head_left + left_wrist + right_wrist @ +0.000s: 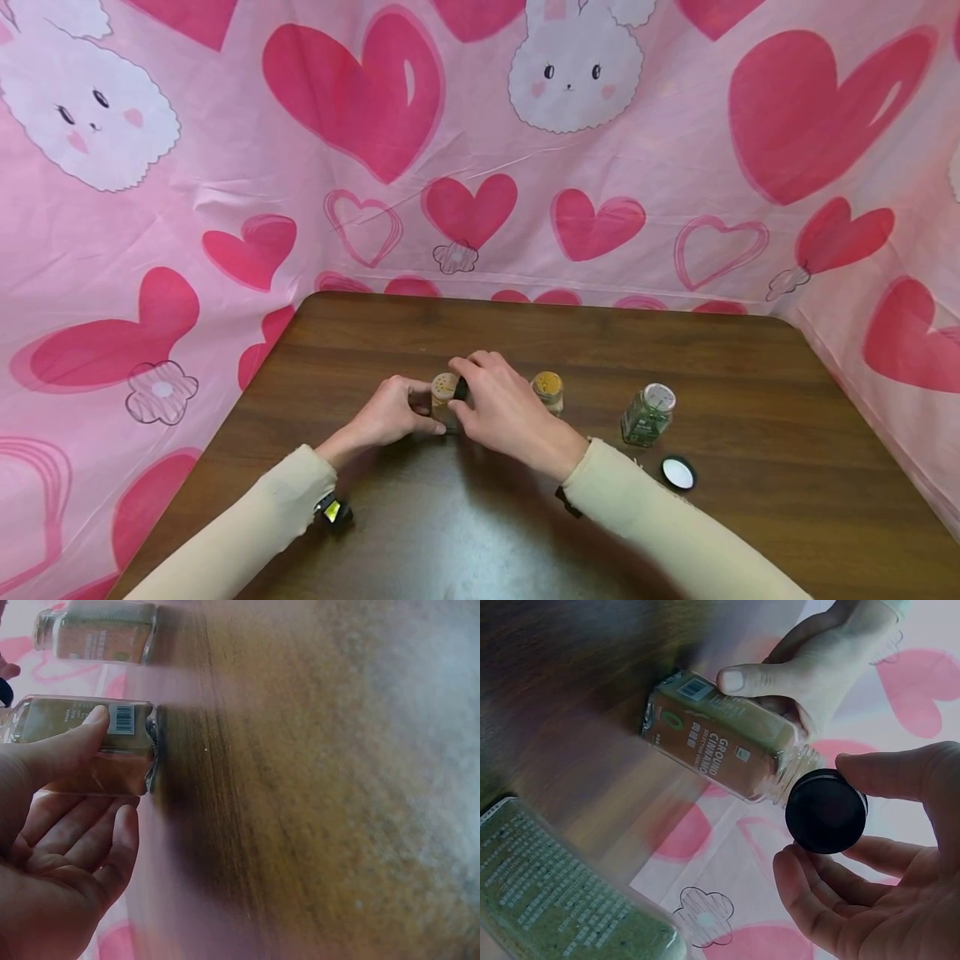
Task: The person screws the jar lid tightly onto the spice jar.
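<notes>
A square glass jar labelled ground cinnamon (724, 746) stands on the table, its perforated shaker top (444, 385) uncovered. My left hand (393, 412) holds the jar's lower part between thumb and fingers; the thumb (75, 742) lies along its side in the left wrist view. A round black lid (826, 814) is pinched between the thumb and fingers of my right hand (510, 412), right beside the jar's mouth. In the head view the lid is partly hidden by the fingers.
Right of the hands stands a jar with a yellowish shaker top (547, 385). Further right is a jar of green herbs (647, 421), with a black lid (678, 472) lying white inside up before it. A pink heart-patterned cloth (480, 150) hangs behind the brown table (600, 533).
</notes>
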The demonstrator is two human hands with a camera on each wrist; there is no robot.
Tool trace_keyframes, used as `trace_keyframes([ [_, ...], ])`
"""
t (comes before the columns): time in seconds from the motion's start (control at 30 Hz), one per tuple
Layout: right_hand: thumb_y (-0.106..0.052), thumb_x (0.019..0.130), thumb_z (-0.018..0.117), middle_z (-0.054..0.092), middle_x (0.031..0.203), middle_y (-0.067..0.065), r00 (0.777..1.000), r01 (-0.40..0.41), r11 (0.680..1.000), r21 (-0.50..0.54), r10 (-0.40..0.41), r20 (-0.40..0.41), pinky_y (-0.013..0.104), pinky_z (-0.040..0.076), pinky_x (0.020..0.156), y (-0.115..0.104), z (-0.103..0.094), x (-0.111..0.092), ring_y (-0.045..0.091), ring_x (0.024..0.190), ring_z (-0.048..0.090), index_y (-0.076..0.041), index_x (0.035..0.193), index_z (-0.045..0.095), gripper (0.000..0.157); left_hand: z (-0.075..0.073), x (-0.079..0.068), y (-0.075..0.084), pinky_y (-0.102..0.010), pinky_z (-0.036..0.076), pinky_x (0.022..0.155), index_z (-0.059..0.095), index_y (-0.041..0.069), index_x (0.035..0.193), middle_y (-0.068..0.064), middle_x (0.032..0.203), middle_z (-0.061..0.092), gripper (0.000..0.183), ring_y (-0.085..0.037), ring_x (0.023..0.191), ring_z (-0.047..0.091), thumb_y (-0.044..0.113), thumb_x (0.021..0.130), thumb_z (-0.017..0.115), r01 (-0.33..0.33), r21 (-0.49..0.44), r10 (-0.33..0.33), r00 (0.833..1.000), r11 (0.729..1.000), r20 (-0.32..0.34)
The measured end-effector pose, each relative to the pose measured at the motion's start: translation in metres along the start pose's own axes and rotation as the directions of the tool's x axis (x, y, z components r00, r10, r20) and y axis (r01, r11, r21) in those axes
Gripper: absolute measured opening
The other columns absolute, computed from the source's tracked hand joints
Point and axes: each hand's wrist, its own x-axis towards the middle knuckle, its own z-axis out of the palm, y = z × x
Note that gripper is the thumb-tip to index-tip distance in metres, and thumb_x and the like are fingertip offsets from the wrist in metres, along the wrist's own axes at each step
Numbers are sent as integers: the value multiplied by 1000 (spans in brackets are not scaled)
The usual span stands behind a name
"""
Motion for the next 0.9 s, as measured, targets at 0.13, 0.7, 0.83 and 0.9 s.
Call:
trace_keyframes([
  [0.13, -22, 91, 84, 68, 123, 13, 1000, -5, 1000, 8, 5, 6, 45, 58, 91, -2, 0, 1, 29, 115, 62, -3, 135, 67, 51, 0, 0, 0, -36, 61, 84, 79, 8, 120, -3, 110, 78, 43, -15, 95, 74, 11, 79, 94, 0, -5, 0, 1000, 1000, 1],
  [0.7, -22, 92, 84, 67, 127, 14, 1000, -12, 1000, 23, 12, 18, 45, 58, 92, -3, 1, 4, 30, 118, 62, -4, 139, 65, 53, -1, 0, -1, -30, 59, 75, 80, 8, 117, 1, 100, 78, 41, -14, 83, 70, 10, 79, 94, -6, 16, 6, 1000, 1000, 1],
  [0.83, -22, 92, 84, 67, 128, 15, 1000, -12, 1000, 22, 12, 24, 45, 58, 93, -3, 2, 6, 30, 119, 62, -4, 140, 65, 55, -2, 0, -1, -29, 58, 71, 80, 9, 118, 2, 97, 77, 42, -15, 80, 68, 11, 79, 95, -15, 17, 15, 1000, 1000, 2],
  [0.9, -22, 92, 84, 66, 128, 15, 1000, -13, 1000, 22, 13, 26, 45, 58, 93, -2, 2, 7, 31, 119, 62, -3, 140, 64, 55, -2, 0, -1, -30, 58, 71, 80, 9, 118, 2, 97, 77, 42, -15, 80, 68, 11, 78, 95, -19, 17, 19, 1000, 1000, 3],
])
